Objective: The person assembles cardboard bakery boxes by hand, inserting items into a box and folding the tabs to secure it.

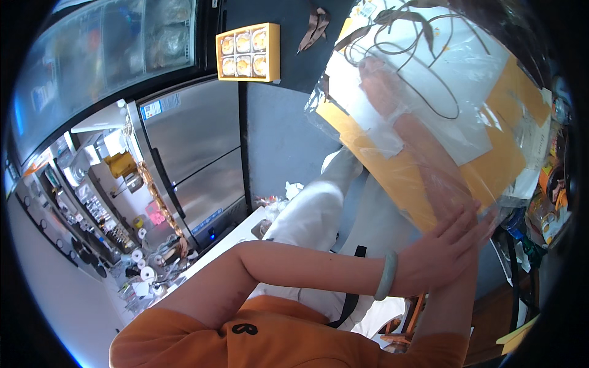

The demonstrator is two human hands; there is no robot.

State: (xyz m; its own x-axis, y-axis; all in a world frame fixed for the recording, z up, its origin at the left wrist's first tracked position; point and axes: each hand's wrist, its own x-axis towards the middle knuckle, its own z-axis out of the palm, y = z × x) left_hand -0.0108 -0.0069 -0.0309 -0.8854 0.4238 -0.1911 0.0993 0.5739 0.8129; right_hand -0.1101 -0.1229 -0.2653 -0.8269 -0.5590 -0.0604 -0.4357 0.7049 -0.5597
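Note:
A large clear plastic bag (500,190) lies at the upper right, with yellow-orange card pieces (362,144) and white sheets (472,138) in it. My right forearm reaches up into the bag, and my right hand (381,89) shows through the film over the white sheets. Film and glare blur its fingers, so their grip cannot be told. My left hand (438,251), below a pale green bangle (386,276), lies across my right forearm at the bag's near edge, fingers stretched out. Thin dark cords and ribbon (423,27) trail over the far side.
A yellow box (274,52) of several wrapped round pastries stands on the dark surface, beside a brown ribbon piece (315,29). At left are a steel fridge (196,135) and a glass-fronted cabinet (110,49). Packaged items (552,208) crowd the right edge.

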